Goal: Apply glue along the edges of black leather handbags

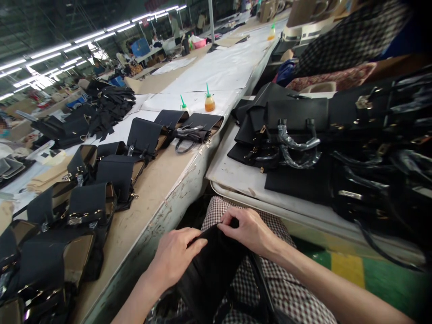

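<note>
A black bag [214,270] rests on my lap over checked cloth, its upper edge toward the tables. My left hand [175,254] grips that edge on the left, thumb on top and fingers behind it. At the edge's right end, my right hand [245,229] pinches the black material between thumb and forefinger. A dark strap or handle [259,283] hangs along the bag's right side, below my right wrist. The lower part of the bag runs out of view at the bottom.
Several black bags stand along the left table [157,193]. More, with plastic-wrapped handles, are piled on the right table [232,173]. A bottle of amber liquid [209,104] with a green nozzle stands beyond. At the upper right is a person's checked sleeve [340,42].
</note>
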A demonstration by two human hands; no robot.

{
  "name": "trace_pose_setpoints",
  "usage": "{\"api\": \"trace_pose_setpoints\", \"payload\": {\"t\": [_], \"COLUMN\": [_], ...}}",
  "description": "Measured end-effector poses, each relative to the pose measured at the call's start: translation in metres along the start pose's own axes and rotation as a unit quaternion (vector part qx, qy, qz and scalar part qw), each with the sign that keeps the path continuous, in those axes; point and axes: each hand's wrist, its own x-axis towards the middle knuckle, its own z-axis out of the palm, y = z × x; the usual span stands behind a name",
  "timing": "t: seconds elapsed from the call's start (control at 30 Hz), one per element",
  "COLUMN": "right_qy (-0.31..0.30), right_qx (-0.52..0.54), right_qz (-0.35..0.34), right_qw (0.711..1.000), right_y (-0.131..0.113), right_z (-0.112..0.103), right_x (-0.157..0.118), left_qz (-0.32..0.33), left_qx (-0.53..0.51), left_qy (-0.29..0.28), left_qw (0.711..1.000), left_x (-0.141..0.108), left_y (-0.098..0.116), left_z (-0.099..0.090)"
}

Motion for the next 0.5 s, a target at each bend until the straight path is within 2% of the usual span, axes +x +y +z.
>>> {"api": "trace_pose_setpoints", "payload": {"t": [0.1,0.2,0.4,0.5], "right_qy": [0.009,0.013,0.002,-0.012], "right_qx": [0.001,0.013,0.044,0.063], "right_qz": [0.009,0.012,-0.003,-0.015], "right_qw": [1.0,1.0,0.999,0.998], "right_y": [0.0,0.003,0.007,0.009], "right_z": [-0.001,-0.004,-0.005,-0.009], "right_x": [-0.001,-0.003,-0.005,-0.005], "left_qz": [0.021,0.023,-0.001,0.052], "left_qx": [0.025,-0.008,-0.037,-0.063], "left_qy": [-0.067,-0.1,-0.097,-0.1], "left_qw": [0.997,0.995,0.995,0.992], "left_x": [0.018,0.024,0.03,0.044], "left_y": [0.006,0.005,0.001,0.01], "left_z": [-0.009,-0.011,-0.004,0.001]}}
